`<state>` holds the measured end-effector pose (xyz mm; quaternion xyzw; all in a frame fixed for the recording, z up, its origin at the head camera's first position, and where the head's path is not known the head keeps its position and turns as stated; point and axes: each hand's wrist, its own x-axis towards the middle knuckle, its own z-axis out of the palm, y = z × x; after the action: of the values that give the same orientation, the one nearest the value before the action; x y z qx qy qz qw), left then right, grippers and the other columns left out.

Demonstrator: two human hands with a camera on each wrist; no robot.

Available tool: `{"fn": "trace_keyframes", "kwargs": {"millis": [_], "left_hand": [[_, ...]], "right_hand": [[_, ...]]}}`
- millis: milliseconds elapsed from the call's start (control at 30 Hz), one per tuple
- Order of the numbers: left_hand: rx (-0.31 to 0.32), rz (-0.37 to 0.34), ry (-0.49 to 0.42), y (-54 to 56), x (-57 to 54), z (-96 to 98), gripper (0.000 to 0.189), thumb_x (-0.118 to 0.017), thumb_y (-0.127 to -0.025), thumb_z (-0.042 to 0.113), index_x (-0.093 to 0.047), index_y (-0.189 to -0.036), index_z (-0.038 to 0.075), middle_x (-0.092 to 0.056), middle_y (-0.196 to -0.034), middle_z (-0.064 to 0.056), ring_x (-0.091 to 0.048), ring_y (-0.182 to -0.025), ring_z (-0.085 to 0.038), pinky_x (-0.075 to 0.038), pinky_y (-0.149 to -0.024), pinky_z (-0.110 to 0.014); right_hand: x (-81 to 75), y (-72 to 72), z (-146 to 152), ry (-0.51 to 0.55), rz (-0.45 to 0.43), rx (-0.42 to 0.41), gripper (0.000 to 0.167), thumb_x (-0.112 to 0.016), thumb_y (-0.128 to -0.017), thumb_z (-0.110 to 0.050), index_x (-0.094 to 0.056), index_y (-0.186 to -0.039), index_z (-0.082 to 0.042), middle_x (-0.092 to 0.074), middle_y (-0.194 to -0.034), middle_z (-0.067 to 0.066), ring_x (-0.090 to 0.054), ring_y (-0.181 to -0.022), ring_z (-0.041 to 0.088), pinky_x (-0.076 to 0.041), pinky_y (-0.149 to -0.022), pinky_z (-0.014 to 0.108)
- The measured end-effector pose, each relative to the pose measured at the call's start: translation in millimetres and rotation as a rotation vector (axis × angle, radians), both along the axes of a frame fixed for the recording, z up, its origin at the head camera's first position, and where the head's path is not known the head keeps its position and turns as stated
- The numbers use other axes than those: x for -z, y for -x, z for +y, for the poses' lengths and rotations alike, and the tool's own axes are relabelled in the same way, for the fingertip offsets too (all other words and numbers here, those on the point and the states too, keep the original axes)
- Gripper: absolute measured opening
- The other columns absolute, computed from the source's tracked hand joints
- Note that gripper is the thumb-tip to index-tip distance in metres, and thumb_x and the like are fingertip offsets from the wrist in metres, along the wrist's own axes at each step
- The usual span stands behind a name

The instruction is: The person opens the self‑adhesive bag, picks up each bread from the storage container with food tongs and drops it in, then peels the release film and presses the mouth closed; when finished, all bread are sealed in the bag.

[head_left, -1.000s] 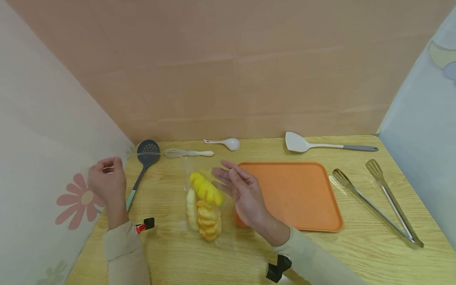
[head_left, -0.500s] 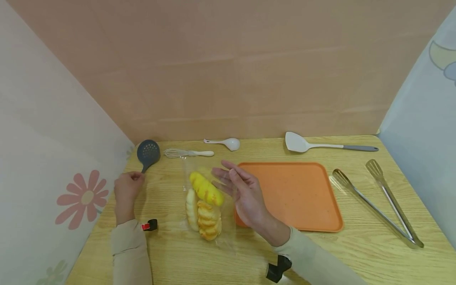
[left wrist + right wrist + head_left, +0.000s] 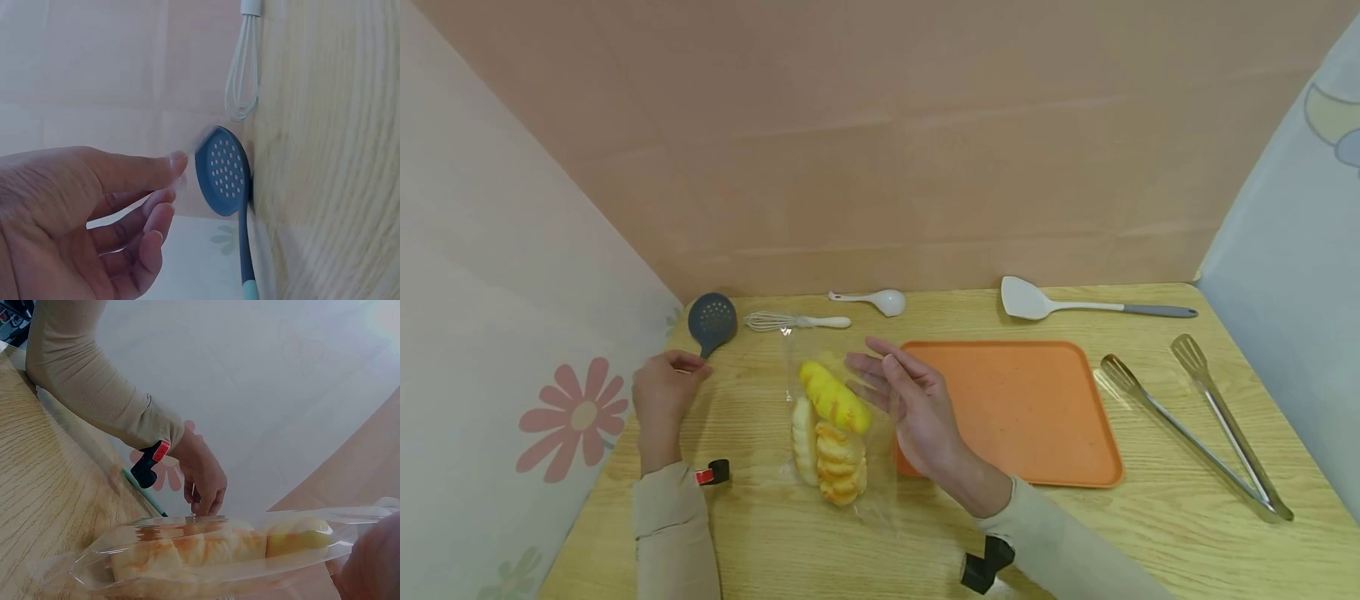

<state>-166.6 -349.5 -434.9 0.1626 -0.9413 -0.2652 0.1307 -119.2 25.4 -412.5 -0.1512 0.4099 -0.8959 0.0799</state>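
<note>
My right hand (image 3: 925,408) holds a clear plastic bag (image 3: 880,512) at its right side, with the thumb in front and the fingers seen through the film. Inside the bag lie a yellow bread roll (image 3: 833,397), a pale narrow one (image 3: 803,440) and a browned, ridged one (image 3: 841,463). My left hand (image 3: 666,396) is by the slotted skimmer (image 3: 712,321). In the left wrist view its thumb and forefinger pinch a small, blurred scrap of clear film (image 3: 203,139), hard to make out. The other fingers curl loosely below.
An orange tray (image 3: 1015,417) lies right of the bag. A whisk (image 3: 797,322), a white spoon (image 3: 880,302) and a white turner (image 3: 1037,302) lie along the back. Metal tongs (image 3: 1217,442) lie at the right. Walls enclose the wooden table (image 3: 760,533).
My left hand has come right and slightly down to the skimmer's handle, and the strip of film is no longer seen stretched out. My right hand and the bag have stayed put.
</note>
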Motion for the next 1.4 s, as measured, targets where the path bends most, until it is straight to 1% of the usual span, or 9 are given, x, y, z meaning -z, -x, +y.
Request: {"fn": "trace_keyframes", "kwargs": {"millis": [200,367,467,667,833,933,1033,1233,1400], "left_hand": [[0.020,0.042,-0.012,-0.6,-8.8,7.1,0.025,-0.072,-0.108,0.020,-0.081,-0.110,-0.004,-0.079,-0.104,-0.026,-0.074,-0.096,-0.046,-0.056,-0.084,-0.055],[0.009,0.270,-0.015,3.4,-10.7,11.5,0.045,-0.047,-0.119,0.021,-0.080,-0.105,-0.007,-0.076,-0.100,-0.031,-0.071,-0.095,-0.051,-0.053,-0.091,-0.064],[-0.006,0.420,-0.021,4.4,-12.5,14.2,0.051,-0.044,-0.119,0.021,-0.080,-0.103,-0.010,-0.074,-0.103,-0.036,-0.068,-0.095,-0.056,-0.050,-0.090,-0.067],[-0.003,0.513,-0.037,3.7,-19.8,20.4,0.044,-0.050,-0.116,0.018,-0.082,-0.103,-0.010,-0.073,-0.108,-0.035,-0.067,-0.093,-0.053,-0.049,-0.083,-0.050],[0.077,0.482,-0.046,6.8,-21.3,28.1,0.035,-0.059,-0.116,0.017,-0.081,-0.107,-0.009,-0.077,-0.106,-0.030,-0.071,-0.088,-0.037,-0.045,-0.079,-0.022],[0.111,0.423,-0.123,9.1,-20.2,35.7,0.031,-0.065,-0.115,0.021,-0.081,-0.112,-0.005,-0.079,-0.106,-0.024,-0.066,-0.084,-0.011,-0.043,-0.077,-0.012],[0.205,0.352,-0.261,11.8,-19.8,46.8,0.027,-0.070,-0.112,0.019,-0.081,-0.115,-0.005,-0.080,-0.102,-0.015,-0.061,-0.082,0.005,-0.047,-0.075,-0.010],[0.528,0.197,-0.595,18.8,-16.5,70.3,0.028,-0.065,-0.113,0.010,-0.073,-0.129,-0.012,-0.080,-0.107,0.005,-0.074,-0.097,-0.009,-0.059,-0.085,-0.019],[0.646,0.109,-0.638,20.3,-9.5,80.3,0.029,-0.068,-0.111,0.006,-0.071,-0.136,-0.009,-0.080,-0.111,0.002,-0.075,-0.101,-0.011,-0.060,-0.090,-0.021]], "right_hand": [[0.7,0.4,0,0.011,0.000,-0.002,0.029,-0.056,-0.119,-0.020,-0.077,-0.139,-0.019,-0.083,-0.124,-0.004,-0.076,-0.125,0.016,-0.056,-0.115,0.047],[1.1,0.4,0,0.002,0.008,-0.007,0.030,-0.054,-0.119,-0.019,-0.080,-0.133,-0.027,-0.083,-0.124,-0.005,-0.076,-0.125,0.015,-0.056,-0.115,0.046],[0.5,0.0,0,-0.005,0.009,-0.010,0.032,-0.053,-0.120,-0.019,-0.080,-0.132,-0.030,-0.083,-0.124,-0.005,-0.076,-0.125,0.015,-0.056,-0.115,0.045],[0.4,-0.2,1,-0.007,0.004,-0.013,0.031,-0.053,-0.120,-0.020,-0.080,-0.132,-0.029,-0.083,-0.124,-0.005,-0.075,-0.125,0.015,-0.056,-0.115,0.044],[2.4,0.6,1,-0.020,0.007,-0.013,0.032,-0.053,-0.120,-0.020,-0.080,-0.132,-0.032,-0.083,-0.124,-0.006,-0.076,-0.125,0.015,-0.057,-0.113,0.043],[4.2,1.1,1,-0.015,0.010,-0.014,0.031,-0.054,-0.120,-0.020,-0.079,-0.134,-0.031,-0.083,-0.124,-0.006,-0.076,-0.124,0.015,-0.058,-0.112,0.043],[4.9,1.3,1,-0.007,0.011,-0.012,0.030,-0.055,-0.119,-0.020,-0.078,-0.137,-0.027,-0.083,-0.124,-0.005,-0.076,-0.124,0.016,-0.059,-0.112,0.044],[2.0,0.2,2,-0.010,-0.003,-0.006,0.030,-0.054,-0.119,-0.018,-0.078,-0.137,-0.025,-0.083,-0.124,-0.004,-0.076,-0.125,0.016,-0.055,-0.117,0.049],[-0.7,-0.7,2,-0.011,-0.013,-0.006,0.032,-0.053,-0.120,-0.017,-0.079,-0.135,-0.027,-0.083,-0.123,-0.004,-0.076,-0.125,0.016,-0.055,-0.116,0.046]]}}
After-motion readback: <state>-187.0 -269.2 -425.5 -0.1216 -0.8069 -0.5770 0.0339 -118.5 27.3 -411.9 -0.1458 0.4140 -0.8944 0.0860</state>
